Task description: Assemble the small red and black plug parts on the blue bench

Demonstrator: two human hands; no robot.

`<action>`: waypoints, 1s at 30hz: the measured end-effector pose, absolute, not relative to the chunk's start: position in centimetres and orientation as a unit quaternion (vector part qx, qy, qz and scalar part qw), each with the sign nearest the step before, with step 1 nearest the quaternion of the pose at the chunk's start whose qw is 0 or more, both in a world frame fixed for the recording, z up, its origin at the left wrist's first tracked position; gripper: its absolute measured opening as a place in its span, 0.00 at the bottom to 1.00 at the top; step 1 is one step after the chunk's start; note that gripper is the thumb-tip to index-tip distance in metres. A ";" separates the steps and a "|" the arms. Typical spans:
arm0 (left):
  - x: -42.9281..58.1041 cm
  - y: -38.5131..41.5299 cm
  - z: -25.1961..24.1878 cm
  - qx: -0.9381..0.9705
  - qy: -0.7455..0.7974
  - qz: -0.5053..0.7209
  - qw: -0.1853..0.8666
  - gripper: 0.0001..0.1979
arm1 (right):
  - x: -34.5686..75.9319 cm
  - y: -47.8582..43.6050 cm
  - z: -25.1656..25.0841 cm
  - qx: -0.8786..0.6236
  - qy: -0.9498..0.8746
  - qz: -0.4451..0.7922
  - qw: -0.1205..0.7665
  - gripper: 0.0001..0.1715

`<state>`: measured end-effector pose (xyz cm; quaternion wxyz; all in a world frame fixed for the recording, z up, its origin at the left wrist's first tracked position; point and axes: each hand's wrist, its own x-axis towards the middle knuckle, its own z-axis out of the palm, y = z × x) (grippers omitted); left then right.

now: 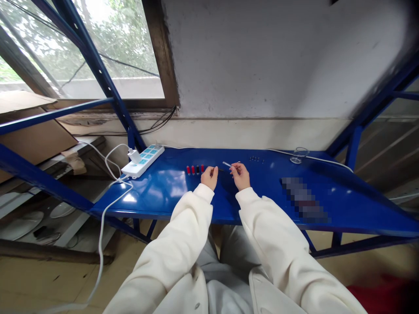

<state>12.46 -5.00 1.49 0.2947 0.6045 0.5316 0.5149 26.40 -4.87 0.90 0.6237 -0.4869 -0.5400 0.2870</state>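
Desk [157, 198], blue, both hands over its middle, between near and far edges. Left hand [209, 178]: thumb and fingertips pinched together on a thin dark piece [221, 169], too small to identify. Right hand [240, 175]: thumb and fingers closed on a clear rod [226, 164], which juts from the fingertips toward the left edge, its tip near the dark piece; cannot tell if the two touch.

Just beyond the left hand, on its left-edge side: a short row of red and black cylinders [193, 170], upright. Toward the far edge, past the right hand: small pins [254, 158], loosely lined up. Glass [295, 160] near the far right corner. Power strip [144, 162] at the far left corner, one white plug [133, 155] in it. Blurred-out item [306, 200] right of the right hand, by the near edge.
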 end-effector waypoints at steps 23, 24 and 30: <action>12.6 -4.8 1.1 0.651 0.474 0.505 0.313 0.18 | 26.0 -5.0 0.7 -0.478 -0.623 0.313 0.534 0.19; 12.6 -4.8 1.1 0.653 0.474 0.501 0.314 0.18 | 26.0 -5.0 0.7 -0.473 -0.624 0.321 0.532 0.19; 12.6 -4.8 1.2 0.663 0.480 0.486 0.306 0.17 | 25.8 -4.9 0.5 -0.430 -0.645 0.368 0.514 0.18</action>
